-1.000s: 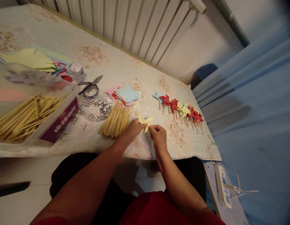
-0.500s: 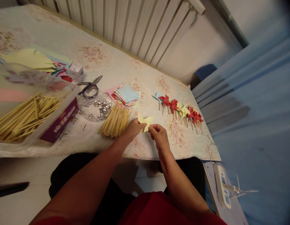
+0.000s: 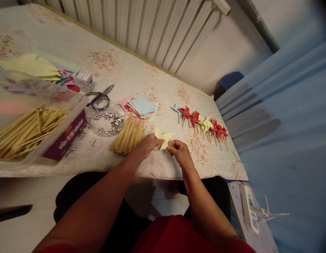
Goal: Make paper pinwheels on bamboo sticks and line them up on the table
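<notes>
My left hand pinches a piece of yellow paper between thumb and fingers, just above the tablecloth. The paper has pointed flaps that stand up and out, like a pinwheel being folded. At its lower right edge, the fingertips of my right hand are pressed together. What they pinch, a paper corner or something small, is too hidden to tell. Close to my left wrist lies a bundle of thin wooden sticks. Beyond it is a pile of coloured paper squares.
Finished red, yellow and blue pinwheels lie in a row at the right. Leftward are a round clear dish of metal pins, scissors, a plastic box with more sticks, and paper scraps. A power strip sits lower right.
The yellow paper's right flap now spreads a little further out to the right. My right fingertips have shifted slightly along the paper's lower edge; my left hand keeps its hold.
</notes>
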`<act>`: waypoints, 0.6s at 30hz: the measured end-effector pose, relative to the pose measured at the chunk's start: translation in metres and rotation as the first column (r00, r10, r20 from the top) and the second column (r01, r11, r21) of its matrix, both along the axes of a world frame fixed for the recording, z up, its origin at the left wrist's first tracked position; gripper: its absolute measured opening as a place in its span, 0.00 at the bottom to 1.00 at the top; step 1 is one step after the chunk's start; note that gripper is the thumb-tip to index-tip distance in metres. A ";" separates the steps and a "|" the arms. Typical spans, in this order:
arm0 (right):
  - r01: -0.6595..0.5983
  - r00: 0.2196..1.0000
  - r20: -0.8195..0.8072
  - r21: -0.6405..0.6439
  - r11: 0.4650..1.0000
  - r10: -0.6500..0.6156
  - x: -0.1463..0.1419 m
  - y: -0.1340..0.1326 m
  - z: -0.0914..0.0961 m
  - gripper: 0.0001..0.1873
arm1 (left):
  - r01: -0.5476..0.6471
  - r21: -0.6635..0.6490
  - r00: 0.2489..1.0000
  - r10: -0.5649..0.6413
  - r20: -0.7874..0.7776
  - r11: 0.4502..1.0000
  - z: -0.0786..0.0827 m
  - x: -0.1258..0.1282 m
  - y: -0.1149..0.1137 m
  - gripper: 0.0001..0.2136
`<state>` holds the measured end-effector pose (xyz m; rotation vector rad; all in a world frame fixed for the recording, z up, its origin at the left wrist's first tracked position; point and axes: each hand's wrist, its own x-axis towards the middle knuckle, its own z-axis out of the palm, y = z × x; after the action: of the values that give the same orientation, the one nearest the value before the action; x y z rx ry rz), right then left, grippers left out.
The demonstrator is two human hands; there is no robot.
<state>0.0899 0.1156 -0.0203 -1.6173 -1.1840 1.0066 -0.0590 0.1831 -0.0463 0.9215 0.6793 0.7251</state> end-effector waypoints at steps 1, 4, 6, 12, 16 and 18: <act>-0.016 1.000 0.004 -0.005 1.000 0.017 0.000 0.000 0.001 0.05 | -0.013 0.006 0.999 0.013 -0.037 1.000 0.001 -0.001 0.000 0.07; -0.064 0.998 0.013 -0.018 0.998 0.064 0.000 -0.001 0.005 0.05 | 0.001 0.013 0.996 0.000 -0.088 1.000 0.003 -0.003 0.000 0.07; -0.075 0.997 0.014 -0.013 0.997 0.075 0.000 -0.002 0.007 0.07 | 0.029 0.002 0.996 -0.029 -0.083 1.000 0.004 -0.002 0.001 0.08; -0.029 0.997 0.067 0.022 0.999 0.027 -0.002 -0.002 0.001 0.08 | 0.051 -0.017 0.997 -0.052 -0.053 0.999 0.013 -0.002 -0.002 0.07; -0.008 0.997 0.077 0.033 0.999 0.005 -0.003 -0.002 0.000 0.09 | 0.020 -0.056 0.998 -0.023 -0.058 0.998 0.021 -0.005 -0.004 0.04; -0.005 0.998 0.070 0.041 0.999 0.002 -0.003 -0.003 -0.001 0.09 | 0.015 -0.074 0.999 -0.019 -0.051 0.997 0.022 -0.005 -0.004 0.03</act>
<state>0.0869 0.1127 -0.0215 -1.6302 -1.2471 0.9284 -0.0645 0.1789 -0.0242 0.8802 0.7385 0.6588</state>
